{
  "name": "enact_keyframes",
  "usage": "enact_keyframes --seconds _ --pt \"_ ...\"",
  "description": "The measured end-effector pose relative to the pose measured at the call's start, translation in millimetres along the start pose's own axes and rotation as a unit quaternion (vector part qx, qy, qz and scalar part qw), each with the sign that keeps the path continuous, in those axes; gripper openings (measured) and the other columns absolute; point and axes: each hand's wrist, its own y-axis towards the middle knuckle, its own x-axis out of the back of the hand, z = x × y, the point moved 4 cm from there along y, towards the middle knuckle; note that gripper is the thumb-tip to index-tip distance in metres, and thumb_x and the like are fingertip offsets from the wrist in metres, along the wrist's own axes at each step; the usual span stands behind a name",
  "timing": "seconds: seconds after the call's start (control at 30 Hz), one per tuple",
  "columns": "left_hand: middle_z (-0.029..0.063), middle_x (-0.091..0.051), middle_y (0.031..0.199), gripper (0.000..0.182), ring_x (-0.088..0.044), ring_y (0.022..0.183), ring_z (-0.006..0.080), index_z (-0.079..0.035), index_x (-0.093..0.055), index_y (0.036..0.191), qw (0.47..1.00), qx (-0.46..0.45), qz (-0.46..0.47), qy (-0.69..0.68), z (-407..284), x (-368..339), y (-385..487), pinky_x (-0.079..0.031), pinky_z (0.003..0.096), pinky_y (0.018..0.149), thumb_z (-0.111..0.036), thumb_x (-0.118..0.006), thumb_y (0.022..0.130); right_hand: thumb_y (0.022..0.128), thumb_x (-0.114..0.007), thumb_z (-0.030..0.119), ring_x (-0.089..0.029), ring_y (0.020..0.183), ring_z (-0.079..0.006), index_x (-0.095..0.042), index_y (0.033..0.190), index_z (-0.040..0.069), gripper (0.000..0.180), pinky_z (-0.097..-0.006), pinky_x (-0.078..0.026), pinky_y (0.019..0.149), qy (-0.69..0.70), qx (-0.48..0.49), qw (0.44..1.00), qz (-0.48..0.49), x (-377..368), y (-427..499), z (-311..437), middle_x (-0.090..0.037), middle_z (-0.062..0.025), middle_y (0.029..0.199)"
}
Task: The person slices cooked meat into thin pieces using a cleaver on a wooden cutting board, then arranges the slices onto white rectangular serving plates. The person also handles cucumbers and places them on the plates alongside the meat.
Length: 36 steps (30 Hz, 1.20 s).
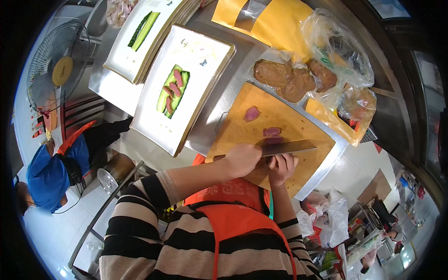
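Observation:
My left hand (243, 160) grips a kitchen knife (288, 148) by its handle, with the blade pointing right across a wooden cutting board (301, 126). Close below the blade, the curled fingers of my right hand (282, 168) hold a dark piece of meat (265, 163), mostly hidden by both hands. Beyond the blade lie pinkish meat slices (272, 131), and another slice (251, 113) rests farther up the board. To the left, a white rectangular plate (150, 115) bears cucumber pieces (162, 99) topped with several meat slices (175, 89).
Bagged brown meat (297, 84) and a yellow package (276, 22) lie beyond the board. A second plate stack (117, 66) holds cucumber strips (143, 31). At far left are a fan (63, 70), a metal rail (105, 210) and a person in blue (56, 175). Plastic bags (332, 220) sit lower right.

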Motion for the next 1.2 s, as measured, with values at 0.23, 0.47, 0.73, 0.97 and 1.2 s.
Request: enact_keyframes --seconds 0.23,0.47,0.73,0.97,1.2 --pt "0.0183 -0.066 0.07 0.012 -0.066 0.065 0.0371 0.0 -0.062 0.081 0.999 0.026 -0.016 0.018 -7.9 -10.1 -20.6 -0.054 0.0447 0.061 -0.011 -0.06 0.077 0.083 -0.071 0.017 -0.062 0.083 -0.0277 -0.069 0.085 0.01 0.008 -0.0415 -0.046 0.075 -0.009 0.003 1.0 0.003 9.4 -14.1 -1.5 -0.065 -0.0055 0.094" --pt "0.0187 -0.068 0.077 0.014 -0.07 0.075 0.035 -0.001 -0.063 0.085 0.995 0.077 0.067 -0.02 -26.7 34.1 -63.6 -0.056 0.0454 0.065 -0.014 -0.059 0.081 0.089 -0.066 0.033 -0.061 0.102 -0.0385 -0.071 0.099 0.006 0.029 -0.0549 -0.042 0.099 -0.009 0.008 1.0 0.014 8.2 -11.5 0.6 -0.066 -0.0139 0.105" --pt "0.0195 -0.067 0.076 0.017 -0.067 0.071 0.0388 0.0 -0.059 0.09 0.993 0.1 0.056 -0.007 -18.9 34.6 -76.0 -0.055 0.0459 0.064 -0.013 -0.057 0.08 0.091 -0.065 0.034 -0.062 0.099 -0.0384 -0.072 0.099 0.006 0.03 -0.0543 -0.044 0.097 0.011 -0.007 1.0 0.003 9.5 -10.6 0.4 -0.066 -0.0116 0.103" --pt "0.0204 -0.068 0.078 0.014 -0.069 0.075 0.0382 -0.002 -0.066 0.083 0.995 0.062 0.078 -0.002 -21.5 21.5 -41.4 -0.056 0.0453 0.067 -0.011 -0.056 0.081 0.094 -0.061 0.04 -0.061 0.093 -0.037 -0.069 0.09 0.005 0.036 -0.0485 -0.046 0.085 0.018 -0.006 1.0 0.003 4.2 -20.9 -6.6 -0.066 -0.0148 0.099" --pt "0.0194 -0.068 0.076 0.014 -0.07 0.075 0.0361 -0.003 -0.068 0.086 0.997 0.053 0.063 -0.005 -26.2 10.8 -19.9 -0.056 0.045 0.068 -0.011 -0.058 0.081 0.089 -0.064 0.025 -0.06 0.079 -0.0314 -0.068 0.081 0.007 0.02 -0.0406 -0.047 0.075 -0.013 0.006 1.0 -0.013 7.2 -10.8 -1.8 -0.064 -0.0085 0.088"
